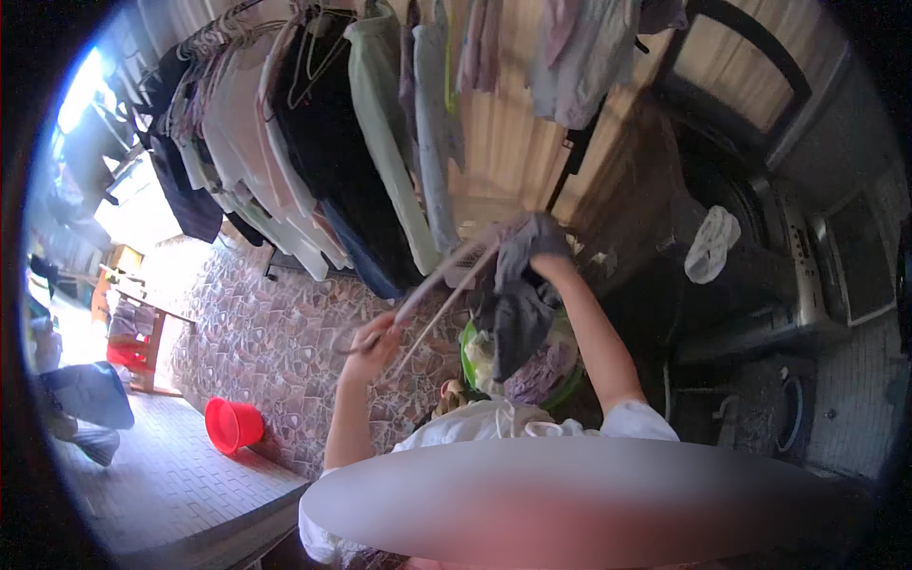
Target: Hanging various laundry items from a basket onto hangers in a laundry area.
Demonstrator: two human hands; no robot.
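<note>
My left hand is closed around a clothes hanger near its hook; the hanger slants up to the right and is blurred. At its far end, my right hand grips a dark grey garment, which hangs in folds, and my fingers are partly hidden by the cloth. Just beneath the garment stands a green basin with a purple cloth and pale laundry in it.
Many clothes on hangers hang from a rail ahead and to the left. A red bucket lies tipped at the left by a tiled ledge. At the right are dark appliances and a crumpled white cloth.
</note>
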